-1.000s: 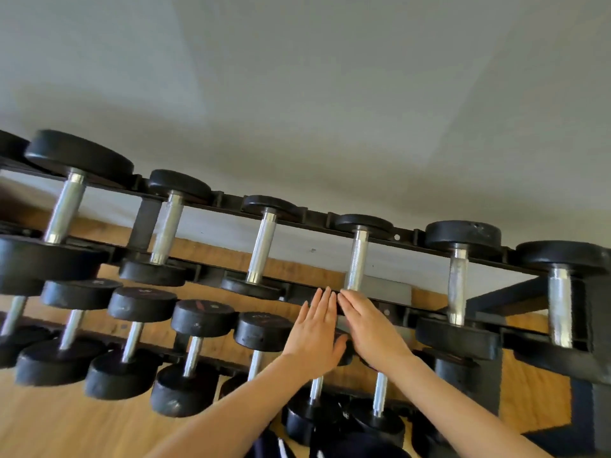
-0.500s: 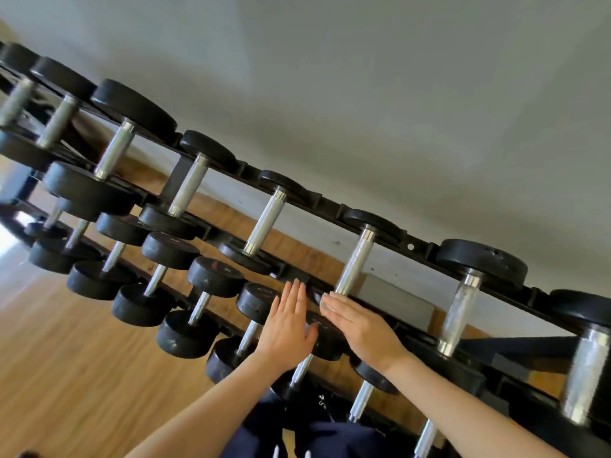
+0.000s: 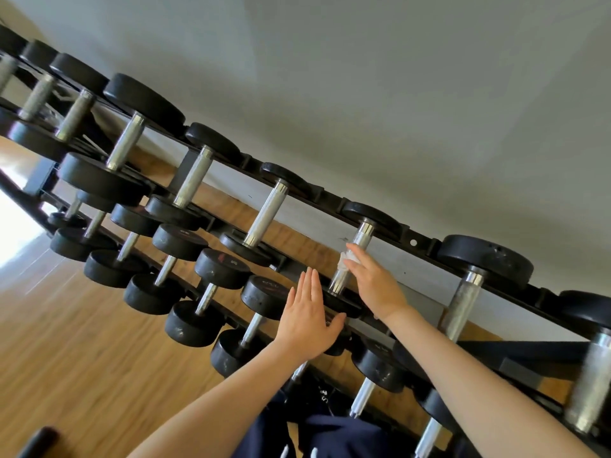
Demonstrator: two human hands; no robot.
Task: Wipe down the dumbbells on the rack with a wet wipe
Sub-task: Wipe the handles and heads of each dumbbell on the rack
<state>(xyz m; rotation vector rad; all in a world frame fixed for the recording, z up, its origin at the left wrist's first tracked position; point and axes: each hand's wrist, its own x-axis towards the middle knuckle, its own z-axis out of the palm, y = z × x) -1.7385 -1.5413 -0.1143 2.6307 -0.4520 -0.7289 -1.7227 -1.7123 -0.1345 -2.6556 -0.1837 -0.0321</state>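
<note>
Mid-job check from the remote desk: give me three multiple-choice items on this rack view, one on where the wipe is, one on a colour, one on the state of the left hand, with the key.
1. Where is the wet wipe?
A. On the floor
B. Against the chrome handle of a top-row dumbbell, under the right hand's fingers
C. In the left hand

2. What colour are the dumbbell heads?
A. Black
B. Red
C. Yellow

3. How is the left hand?
A. Curled round a handle
B. Pinching the wipe
C. Flat, fingers straight, against the front of the rack

Key: 1 B, the white wad shows at the fingertips of the right hand, on the handle. 2 A, every head in view is black. 3 C, its fingers lie straight and together and hold nothing.
</note>
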